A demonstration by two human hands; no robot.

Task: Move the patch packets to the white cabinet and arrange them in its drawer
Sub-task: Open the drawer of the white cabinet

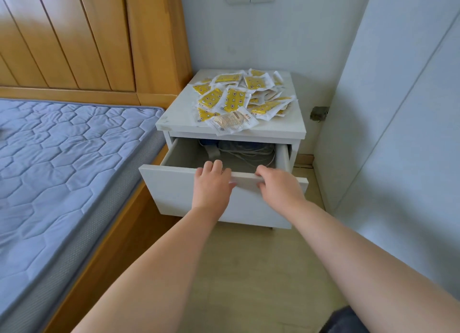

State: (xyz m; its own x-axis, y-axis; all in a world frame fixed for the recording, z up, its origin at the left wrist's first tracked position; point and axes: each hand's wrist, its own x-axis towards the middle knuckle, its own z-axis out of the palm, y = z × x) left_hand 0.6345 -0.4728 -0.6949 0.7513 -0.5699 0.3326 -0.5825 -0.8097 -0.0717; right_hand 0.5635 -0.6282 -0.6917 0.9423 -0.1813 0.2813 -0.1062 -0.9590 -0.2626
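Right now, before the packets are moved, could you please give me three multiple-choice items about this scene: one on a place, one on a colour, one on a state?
1. Where do the patch packets lie?
A. on the mattress
B. on top of the white cabinet
C. on the floor

2. Which colour do most packets have?
A. yellow
B. blue
C. red

3. How is the drawer?
A. fully shut
B. taken out and set on the floor
C. pulled open, with the left hand and the right hand gripping its front edge

Answers: 1 B, the pile lies on the cabinet's top. 2 A, yellow printed fronts show on most. 3 C, the drawer's inside shows, with cables at the back, and fingers curl over the front edge.
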